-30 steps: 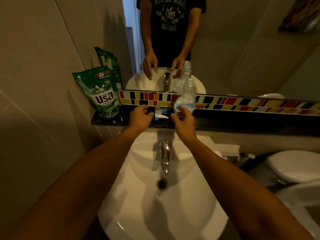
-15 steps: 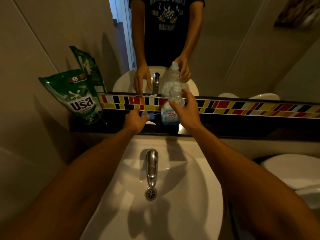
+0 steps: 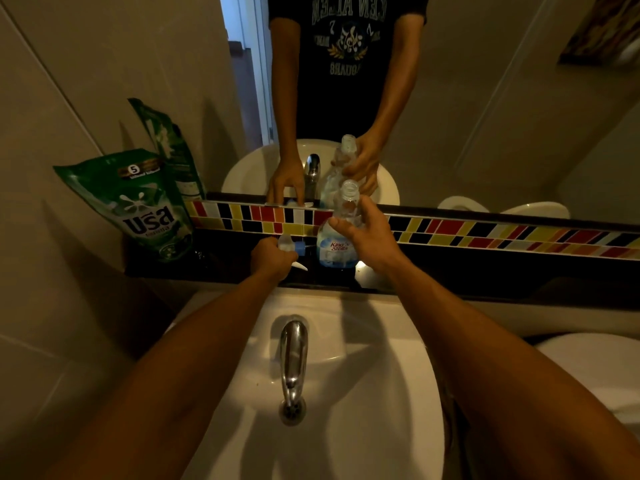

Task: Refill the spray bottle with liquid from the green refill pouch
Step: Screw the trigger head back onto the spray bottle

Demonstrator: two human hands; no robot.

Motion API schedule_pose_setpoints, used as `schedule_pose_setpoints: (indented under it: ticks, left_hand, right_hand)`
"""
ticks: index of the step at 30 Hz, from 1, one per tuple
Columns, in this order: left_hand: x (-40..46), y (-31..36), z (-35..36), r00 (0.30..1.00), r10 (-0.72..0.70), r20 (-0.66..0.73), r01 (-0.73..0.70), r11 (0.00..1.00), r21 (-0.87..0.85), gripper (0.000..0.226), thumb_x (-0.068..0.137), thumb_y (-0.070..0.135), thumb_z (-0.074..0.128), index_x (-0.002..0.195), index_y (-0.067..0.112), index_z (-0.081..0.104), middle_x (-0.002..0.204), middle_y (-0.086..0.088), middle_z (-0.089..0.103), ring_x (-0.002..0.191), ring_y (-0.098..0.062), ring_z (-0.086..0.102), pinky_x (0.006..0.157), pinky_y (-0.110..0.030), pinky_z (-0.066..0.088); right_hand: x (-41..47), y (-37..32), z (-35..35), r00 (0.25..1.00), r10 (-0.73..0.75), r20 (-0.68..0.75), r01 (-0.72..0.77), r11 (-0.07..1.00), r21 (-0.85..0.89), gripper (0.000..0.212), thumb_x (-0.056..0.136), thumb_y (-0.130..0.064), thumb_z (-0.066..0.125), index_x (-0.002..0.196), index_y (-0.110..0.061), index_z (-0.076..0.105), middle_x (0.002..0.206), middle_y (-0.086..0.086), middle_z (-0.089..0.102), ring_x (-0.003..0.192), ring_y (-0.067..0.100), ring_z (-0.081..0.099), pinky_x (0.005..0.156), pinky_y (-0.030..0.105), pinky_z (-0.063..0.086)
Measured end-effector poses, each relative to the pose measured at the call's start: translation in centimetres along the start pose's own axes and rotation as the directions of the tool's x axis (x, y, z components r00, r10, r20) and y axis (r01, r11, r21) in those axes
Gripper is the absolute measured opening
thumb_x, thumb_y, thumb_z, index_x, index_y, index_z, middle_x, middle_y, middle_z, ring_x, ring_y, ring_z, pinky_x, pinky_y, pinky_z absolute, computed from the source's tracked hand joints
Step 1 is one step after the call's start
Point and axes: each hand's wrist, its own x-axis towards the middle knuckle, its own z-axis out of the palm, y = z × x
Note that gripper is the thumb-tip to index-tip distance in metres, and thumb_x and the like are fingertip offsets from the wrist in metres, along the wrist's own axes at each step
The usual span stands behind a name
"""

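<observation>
A clear spray bottle (image 3: 335, 250) with a blue label stands on the dark shelf (image 3: 450, 271) under the mirror, its neck open with no sprayer on it. My right hand (image 3: 367, 233) grips the bottle around its upper body. My left hand (image 3: 272, 259) is closed on the white and blue spray head (image 3: 290, 247), low over the shelf just left of the bottle, its dip tube sticking out to the right. The green refill pouch (image 3: 145, 206) stands upright at the shelf's left end, leaning against the wall.
A white sink (image 3: 363, 427) with a chrome tap (image 3: 293, 355) lies directly below the shelf. A strip of coloured tiles (image 3: 485, 233) and a mirror back the shelf. A white toilet (image 3: 595, 368) sits at the right. The tiled wall closes the left side.
My right hand has closed around the bottle's upper body. My left hand has gripped the spray head and holds it beside the bottle. The camera moved closer and lower.
</observation>
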Motion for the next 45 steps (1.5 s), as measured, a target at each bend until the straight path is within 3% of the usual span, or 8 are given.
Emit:
schedule_pose_setpoints:
  ticks: [11,15,20,25,29,37,41,45]
  left_hand:
    - [-1.1,-0.3,-5.6,0.995,0.088,0.042,-0.06,0.886,-0.459,0.046,0.087,0.012,0.073,0.131,0.015,0.06,0.112,-0.008,0.064,0.095,-0.02,0.065,0.075,-0.03,0.057]
    - [-1.3,1.2,-8.7,0.996,0.062,0.062,-0.016,0.824,-0.566,0.041,0.09,0.016,0.07,0.13,0.014,0.06,0.109,-0.015,0.067,0.069,-0.012,0.061,0.055,-0.021,0.05]
    - [-1.9,4.3,-13.2,0.998,0.043,0.043,0.0,0.712,-0.702,0.046,0.086,0.016,0.075,0.127,0.013,0.053,0.121,-0.015,0.07,0.097,-0.024,0.074,0.074,-0.036,0.06]
    - [-4.0,8.2,-17.3,0.992,0.121,-0.027,-0.097,0.631,-0.77,0.034,0.089,0.009,0.071,0.119,0.018,0.055,0.118,-0.016,0.07,0.092,-0.026,0.074,0.07,-0.038,0.063]
    - [-5.7,10.7,-20.0,0.987,0.159,-0.016,-0.111,0.612,-0.783,0.027,0.091,0.008,0.069,0.108,0.026,0.059,0.121,-0.013,0.068,0.095,-0.025,0.074,0.064,-0.033,0.062]
    - [-7.5,12.3,-22.3,0.975,0.221,-0.026,-0.165,0.639,-0.751,0.041,0.087,0.01,0.073,0.124,0.024,0.06,0.126,-0.01,0.063,0.105,-0.024,0.07,0.076,-0.034,0.062]
    - [-8.2,12.8,-22.4,0.97,0.241,-0.035,-0.188,0.647,-0.739,0.04,0.088,0.007,0.072,0.121,0.025,0.059,0.124,-0.009,0.063,0.102,-0.023,0.069,0.076,-0.033,0.061]
    - [-9.2,13.5,-22.2,0.956,0.294,-0.009,-0.205,0.644,-0.737,0.036,0.089,0.004,0.069,0.117,0.026,0.06,0.115,-0.004,0.063,0.104,-0.023,0.069,0.082,-0.036,0.061]
  right_hand:
    - [-2.4,-0.9,-1.0,1.0,-0.023,-0.001,0.023,1.0,-0.003,0.041,0.096,-0.027,0.073,0.134,-0.023,0.056,0.129,-0.002,0.069,0.118,0.014,0.067,0.1,0.048,0.058]
    - [-4.1,-1.9,-1.6,0.999,-0.046,0.019,0.047,0.998,-0.03,0.042,0.096,-0.03,0.073,0.133,-0.022,0.055,0.128,-0.001,0.069,0.118,0.015,0.068,0.1,0.046,0.058]
    - [-6.5,-2.9,-1.9,0.996,-0.087,0.022,0.089,0.991,-0.105,0.036,0.097,-0.032,0.071,0.127,-0.02,0.056,0.122,-0.002,0.069,0.114,0.014,0.068,0.097,0.042,0.058]
    - [-8.9,-2.6,-2.0,0.997,-0.079,0.022,0.081,0.984,-0.158,0.03,0.097,-0.032,0.071,0.123,-0.028,0.057,0.119,-0.006,0.069,0.11,0.009,0.067,0.094,0.035,0.056]
    - [-10.4,-3.0,-2.2,0.999,-0.045,0.031,0.05,0.981,-0.187,0.034,0.098,-0.029,0.071,0.126,-0.034,0.052,0.111,-0.02,0.063,0.101,-0.001,0.062,0.08,0.021,0.049]
    - [-11.4,-2.9,-2.0,0.999,0.0,0.055,0.016,0.959,-0.282,0.038,0.097,-0.036,0.071,0.13,-0.03,0.053,0.131,0.0,0.065,0.114,0.02,0.066,0.097,0.046,0.057]
    - [-11.6,-3.4,-1.8,0.997,-0.02,0.07,0.039,0.959,-0.279,0.029,0.098,-0.034,0.07,0.122,-0.033,0.052,0.119,-0.007,0.064,0.109,0.016,0.065,0.091,0.04,0.056]
    - [-11.7,-4.1,-1.4,0.996,-0.039,0.081,0.059,0.962,-0.266,0.043,0.098,-0.034,0.07,0.137,-0.027,0.052,0.127,-0.005,0.062,0.111,0.015,0.062,0.09,0.035,0.052]
